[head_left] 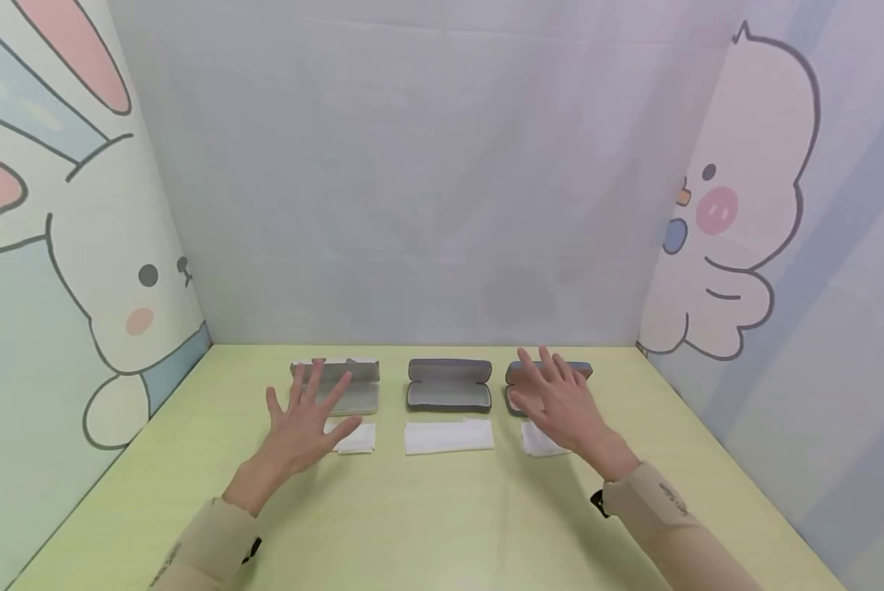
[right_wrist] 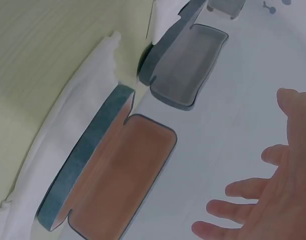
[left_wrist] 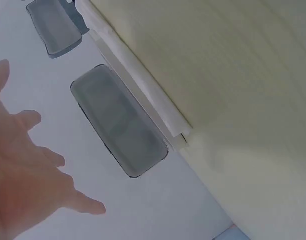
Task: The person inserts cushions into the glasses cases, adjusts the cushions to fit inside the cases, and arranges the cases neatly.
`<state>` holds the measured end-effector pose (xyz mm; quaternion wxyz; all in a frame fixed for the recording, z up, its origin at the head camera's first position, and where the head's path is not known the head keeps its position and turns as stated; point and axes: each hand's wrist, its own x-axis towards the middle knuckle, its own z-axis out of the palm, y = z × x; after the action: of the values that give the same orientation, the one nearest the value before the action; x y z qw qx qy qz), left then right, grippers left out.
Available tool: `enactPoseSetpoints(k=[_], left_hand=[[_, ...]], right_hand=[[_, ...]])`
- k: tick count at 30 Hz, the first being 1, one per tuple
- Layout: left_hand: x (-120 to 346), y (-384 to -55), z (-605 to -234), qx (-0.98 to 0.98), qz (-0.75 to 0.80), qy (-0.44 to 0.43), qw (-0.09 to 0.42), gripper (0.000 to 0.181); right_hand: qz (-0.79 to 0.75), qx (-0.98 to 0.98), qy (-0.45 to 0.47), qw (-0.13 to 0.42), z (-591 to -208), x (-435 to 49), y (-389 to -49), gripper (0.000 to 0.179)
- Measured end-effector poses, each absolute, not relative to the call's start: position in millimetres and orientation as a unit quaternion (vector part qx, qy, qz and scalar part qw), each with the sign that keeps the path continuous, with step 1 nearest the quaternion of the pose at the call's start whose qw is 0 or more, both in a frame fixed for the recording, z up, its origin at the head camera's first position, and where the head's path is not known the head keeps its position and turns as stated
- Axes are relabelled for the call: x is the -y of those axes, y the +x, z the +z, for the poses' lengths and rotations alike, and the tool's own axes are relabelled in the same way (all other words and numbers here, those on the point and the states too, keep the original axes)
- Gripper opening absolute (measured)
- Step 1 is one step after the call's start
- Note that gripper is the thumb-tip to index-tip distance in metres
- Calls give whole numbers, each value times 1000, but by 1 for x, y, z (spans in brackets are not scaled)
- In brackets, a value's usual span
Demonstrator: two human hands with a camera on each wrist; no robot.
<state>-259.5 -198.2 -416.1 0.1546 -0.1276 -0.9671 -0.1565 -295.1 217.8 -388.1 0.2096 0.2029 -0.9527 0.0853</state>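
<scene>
Three hinged eyeglass cases stand in a row on the table with their lids up. The left case (head_left: 356, 400) is pale with a grey lining, the middle case (head_left: 449, 396) is dark with a grey lining, and the right case (right_wrist: 128, 175) is blue-green with a brown lining. A folded white cloth (head_left: 449, 436) lies before the middle case; similar cloths (head_left: 356, 439) (head_left: 541, 441) lie before the others. My left hand (head_left: 303, 431), fingers spread, hovers over the left case and cloth. Above the right case and cloth hangs my right hand (head_left: 565, 408), fingers spread, holding nothing.
The pale yellow-green table (head_left: 442, 517) runs back to a plain grey fabric wall (head_left: 412, 205). Side walls carry a rabbit drawing (head_left: 109, 271) at left and a chick-like drawing (head_left: 752, 164) at right. Both forearms wear beige sleeves (head_left: 216, 533) with dark straps at the wrists.
</scene>
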Motion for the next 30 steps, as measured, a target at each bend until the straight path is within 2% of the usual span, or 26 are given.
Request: enactPoseSetpoints(k=[8, 10, 14, 17, 23, 26, 30], left_hand=[[217, -258, -412, 953, -197, -135, 183, 68], [226, -258, -409, 951, -222, -125, 173, 65], [246, -258, -402, 950, -272, -94, 123, 63], [261, -257, -400, 943, -321, -67, 57, 64], [280, -251, -405, 898, -433, -8, -76, 70], [282, -248, -406, 890, -442, 15, -110, 71], [281, -247, -408, 886, -445, 27, -131, 72]], right_hand=[[196, 925, 274, 175, -387, -171, -295, 68], [245, 911, 293, 153, -389, -155, -296, 66], [367, 871, 319, 71, -395, -117, -298, 60], [453, 834, 314, -13, -404, -91, -299, 56], [618, 735, 207, -186, -419, -56, -298, 61], [657, 700, 154, -233, -425, -45, -296, 64], [668, 691, 115, -251, -434, -31, -297, 66]])
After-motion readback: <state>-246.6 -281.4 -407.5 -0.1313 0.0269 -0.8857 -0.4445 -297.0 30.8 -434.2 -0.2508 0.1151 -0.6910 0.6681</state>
